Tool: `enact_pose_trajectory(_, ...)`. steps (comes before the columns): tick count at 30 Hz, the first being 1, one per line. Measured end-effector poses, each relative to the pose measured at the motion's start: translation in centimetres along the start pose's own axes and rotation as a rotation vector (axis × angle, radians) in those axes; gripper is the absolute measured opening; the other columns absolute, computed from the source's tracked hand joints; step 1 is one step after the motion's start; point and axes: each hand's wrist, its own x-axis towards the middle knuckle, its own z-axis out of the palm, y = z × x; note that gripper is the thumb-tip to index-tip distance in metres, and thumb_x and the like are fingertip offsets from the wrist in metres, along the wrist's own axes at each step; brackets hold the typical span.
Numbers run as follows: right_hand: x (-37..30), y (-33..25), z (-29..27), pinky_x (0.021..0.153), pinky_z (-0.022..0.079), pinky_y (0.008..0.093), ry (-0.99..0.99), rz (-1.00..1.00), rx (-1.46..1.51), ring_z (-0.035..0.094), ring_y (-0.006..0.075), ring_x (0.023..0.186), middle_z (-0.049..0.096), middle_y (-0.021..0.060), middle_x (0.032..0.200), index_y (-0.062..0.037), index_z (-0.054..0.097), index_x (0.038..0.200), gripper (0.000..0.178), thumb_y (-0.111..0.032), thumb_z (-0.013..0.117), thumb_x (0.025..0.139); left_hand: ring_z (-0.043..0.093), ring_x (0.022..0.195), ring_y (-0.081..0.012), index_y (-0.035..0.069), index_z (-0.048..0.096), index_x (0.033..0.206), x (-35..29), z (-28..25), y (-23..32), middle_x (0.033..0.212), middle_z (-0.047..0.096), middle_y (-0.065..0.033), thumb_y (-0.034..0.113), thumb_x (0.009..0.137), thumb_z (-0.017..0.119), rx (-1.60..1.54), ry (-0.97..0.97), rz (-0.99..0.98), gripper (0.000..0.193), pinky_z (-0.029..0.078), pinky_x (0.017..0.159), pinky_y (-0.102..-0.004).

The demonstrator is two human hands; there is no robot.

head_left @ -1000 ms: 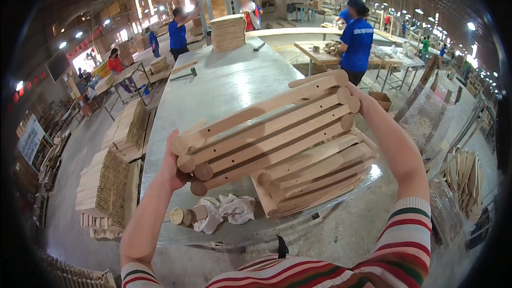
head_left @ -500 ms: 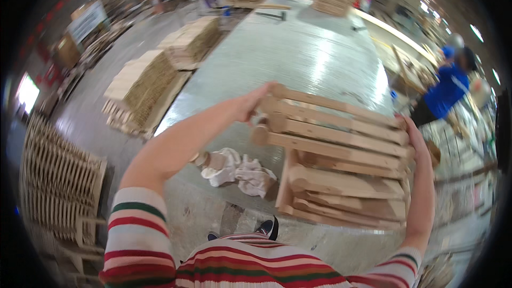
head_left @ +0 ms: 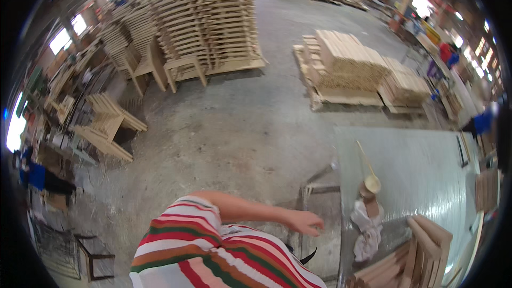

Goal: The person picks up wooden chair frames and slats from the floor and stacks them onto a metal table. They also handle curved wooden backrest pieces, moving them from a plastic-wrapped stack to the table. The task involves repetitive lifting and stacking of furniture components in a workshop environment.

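My left hand (head_left: 306, 223) hangs in front of me beside the table edge, fingers loosely bent and apart, with nothing in it. My right hand is out of view. On the green-grey table (head_left: 405, 154), nearest that hand, lies a crumpled white cloth (head_left: 367, 232). Just beyond the cloth stands a small round container (head_left: 370, 185) with a thin yellow stick behind it. At the lower right, a slatted wooden frame (head_left: 431, 242) with rounded ends stands tilted among pale wooden parts (head_left: 385, 270), partly cut off by the picture's rim.
Tall stacks of wooden chair frames (head_left: 205, 21) stand at the far left, with a pale wooden chair (head_left: 109, 122) nearer. Stacked boards (head_left: 352, 64) sit on the floor behind the table. A person in blue (head_left: 40, 176) is at the left edge, another (head_left: 482, 122) at the right.
My view has swung to the left. Both hands have let go of the slatted wooden frame; the left now hangs beside the table, and the right has gone out of view.
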Motion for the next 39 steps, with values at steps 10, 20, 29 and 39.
enact_pose_trajectory(10,14.5,-13.5,27.5,0.090,0.040,0.0345,-0.818,-0.097,0.402,0.052,0.0203,0.108,0.051,0.0123,0.122,0.0014,0.042,0.125,0.065,-0.035,0.064,0.076,0.055,0.099,-0.0257,0.003,0.047,0.121,-34.0,-7.4,-10.3,0.113,0.055,-0.0146,0.041,0.086,0.050,-0.349,0.732,-0.439,0.051,0.044,0.084,-0.0346)
enact_pose_trajectory(20,32.3,-26.6,56.7,0.089,0.040,0.0322,-1.308,-0.433,0.190,0.052,0.0198,0.106,0.056,0.0105,0.116,-0.0033,0.046,0.124,0.065,-0.026,0.071,0.069,0.051,0.106,-0.0227,0.005,0.044,0.125,-53.0,-20.6,-24.0,0.119,0.052,-0.0123,0.037,0.087,0.050,-0.418,1.056,-0.547,0.049,0.040,0.090,-0.0336)
enact_pose_trajectory(29,43.0,-33.7,88.0,0.092,0.040,0.0363,-1.627,-0.413,0.011,0.052,0.0261,0.109,0.054,0.0149,0.118,-0.0047,0.043,0.126,0.062,-0.036,0.064,0.077,0.059,0.090,-0.0336,0.007,0.063,0.094,-71.7,-12.6,-28.6,0.093,0.061,-0.0204,0.026,0.082,0.047,-0.329,0.907,-1.872,0.027,0.047,0.077,-0.0436)
enact_pose_trajectory(39,42.0,-44.8,119.2,0.085,0.043,0.0398,-1.801,-0.932,-0.255,0.054,0.0326,0.101,0.058,0.0137,0.111,-0.0109,0.047,0.124,0.062,-0.042,0.062,0.072,0.060,0.078,-0.0237,0.006,0.060,0.099,-73.8,-14.2,-34.6,0.089,0.063,-0.0138,0.034,0.079,0.057,-1.091,1.226,-1.451,0.034,0.049,0.067,-0.0379)
